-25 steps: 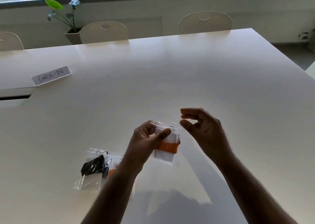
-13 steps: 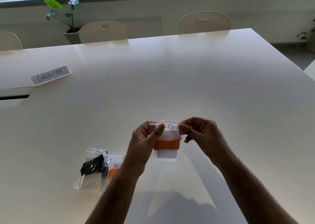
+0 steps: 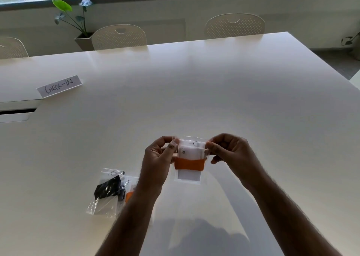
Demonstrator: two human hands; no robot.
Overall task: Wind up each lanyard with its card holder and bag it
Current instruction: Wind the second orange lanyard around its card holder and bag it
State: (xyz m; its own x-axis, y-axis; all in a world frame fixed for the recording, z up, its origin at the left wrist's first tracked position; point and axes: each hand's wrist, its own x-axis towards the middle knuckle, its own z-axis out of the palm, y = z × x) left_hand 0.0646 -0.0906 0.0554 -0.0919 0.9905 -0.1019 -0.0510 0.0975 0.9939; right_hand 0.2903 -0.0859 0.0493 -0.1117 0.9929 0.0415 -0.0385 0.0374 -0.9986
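One white table [image 3: 194,99] fills most of the frame. Left hand [image 3: 155,162] and right hand [image 3: 231,154], lower centre, each pinch a top corner of a clear bag [image 3: 190,178] held above it; inside, orange lanyard [image 3: 189,164] wraps the card holder [image 3: 188,174]. Filled bags [image 3: 107,193] lie lower left. "CHECK-IN" sign [image 3: 59,86] sits upper left.
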